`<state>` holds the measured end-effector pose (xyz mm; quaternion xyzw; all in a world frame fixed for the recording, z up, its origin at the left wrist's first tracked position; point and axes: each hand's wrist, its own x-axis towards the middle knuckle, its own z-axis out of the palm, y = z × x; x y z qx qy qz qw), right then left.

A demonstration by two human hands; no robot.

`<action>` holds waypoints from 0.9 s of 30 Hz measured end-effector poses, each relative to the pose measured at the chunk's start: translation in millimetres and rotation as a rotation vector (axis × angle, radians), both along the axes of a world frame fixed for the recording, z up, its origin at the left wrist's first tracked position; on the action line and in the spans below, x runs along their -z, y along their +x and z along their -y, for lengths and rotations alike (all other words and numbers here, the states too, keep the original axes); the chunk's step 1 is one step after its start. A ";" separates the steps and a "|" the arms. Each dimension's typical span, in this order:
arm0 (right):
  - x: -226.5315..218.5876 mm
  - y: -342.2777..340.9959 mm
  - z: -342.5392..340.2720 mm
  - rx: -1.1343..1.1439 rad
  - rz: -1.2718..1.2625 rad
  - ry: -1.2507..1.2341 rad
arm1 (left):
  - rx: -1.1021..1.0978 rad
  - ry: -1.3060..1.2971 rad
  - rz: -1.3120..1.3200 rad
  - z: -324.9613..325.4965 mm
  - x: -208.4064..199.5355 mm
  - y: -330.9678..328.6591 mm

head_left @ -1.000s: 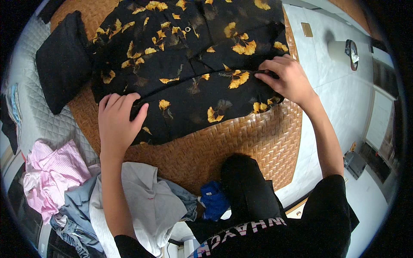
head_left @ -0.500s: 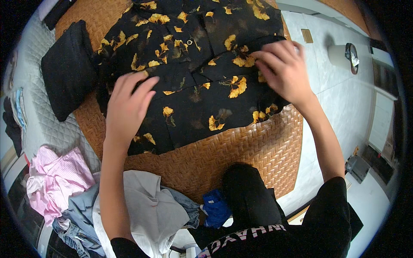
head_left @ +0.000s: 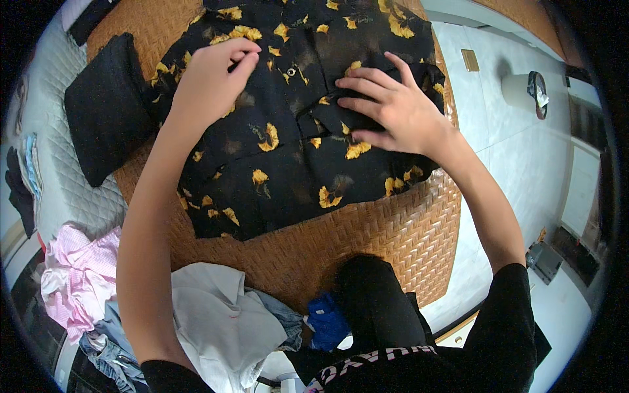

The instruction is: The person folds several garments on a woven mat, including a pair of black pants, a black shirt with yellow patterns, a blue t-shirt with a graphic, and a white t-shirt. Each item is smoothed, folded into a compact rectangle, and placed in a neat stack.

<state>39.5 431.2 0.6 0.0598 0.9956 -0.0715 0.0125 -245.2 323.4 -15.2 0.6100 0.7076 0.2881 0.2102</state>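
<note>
A black garment point(head_left: 295, 170) printed with yellow ginkgo leaves lies spread over the woven mat, with folds and creases across its middle. My right hand point(head_left: 393, 111) rests on the garment's right part, open, its fingers spread. Over the upper left part is my left hand point(head_left: 216, 75), its thumb and curled fingers brought together in a pinch. Whether cloth is caught between those fingertips is hidden. A small round ring-like piece point(head_left: 291, 72) shows on the garment between the hands.
The woven brown mat point(head_left: 419, 229) lies under the garment. Left of it are a folded black cloth point(head_left: 105, 111) and a grey quilted cover point(head_left: 92, 203). Pink point(head_left: 82, 275), grey point(head_left: 223, 314) and blue point(head_left: 327, 321) clothes are heaped nearer me. A bin point(head_left: 521, 92) stands on the tiled floor.
My left hand has moved up and its fingers have closed together. My right hand has shifted left and spread flat on the garment. The raised fold across the middle has flattened.
</note>
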 end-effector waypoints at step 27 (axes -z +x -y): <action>7.4 -22.6 24.2 0.204 -0.193 -0.227 | 0.130 0.100 -0.035 9.9 9.9 -2.6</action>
